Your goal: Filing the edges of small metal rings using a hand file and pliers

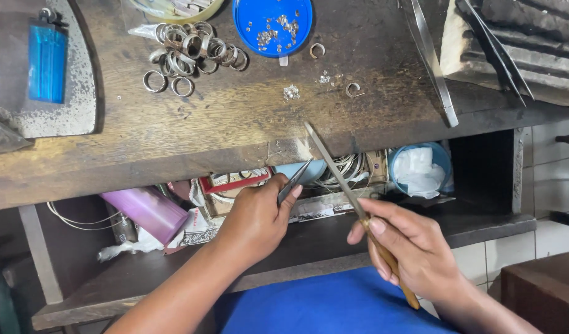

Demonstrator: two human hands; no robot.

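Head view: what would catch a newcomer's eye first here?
The two hands at the bench edge: the right hand holds a wooden-handled file, the left hand grips tweezers. Above them, a heap of metal rings lies beside a blue dish of tiny stones.

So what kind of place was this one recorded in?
Most likely a jeweller's workbench. A pile of metal rings lies on the worn wooden bench, a blue dish holds small stones, and the right hand works a file at the bench edge.
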